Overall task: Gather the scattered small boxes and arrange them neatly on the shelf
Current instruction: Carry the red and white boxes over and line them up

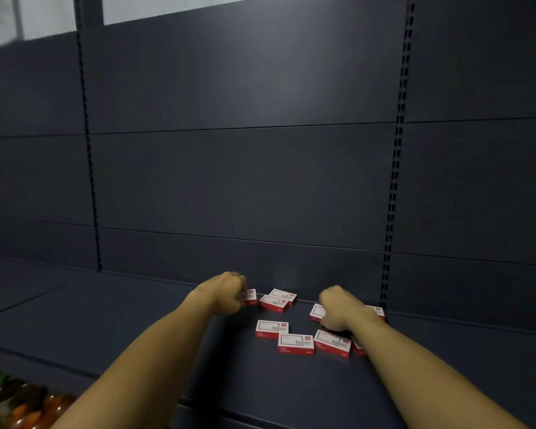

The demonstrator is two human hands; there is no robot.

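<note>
Left hand fingers curled on one small box, right hand fingers round another box (rest scattered lower centre on the shelf): square edges flush before stacking.

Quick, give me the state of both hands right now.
Left hand: fingers curled, gripping a small red and white box at the back of the shelf.
Right hand: fingers curled over another box; whether it actually grips it cannot be told.

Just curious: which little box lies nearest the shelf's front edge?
The middle box of the front row on the shelf; its neighbours sit slightly further back.
</note>
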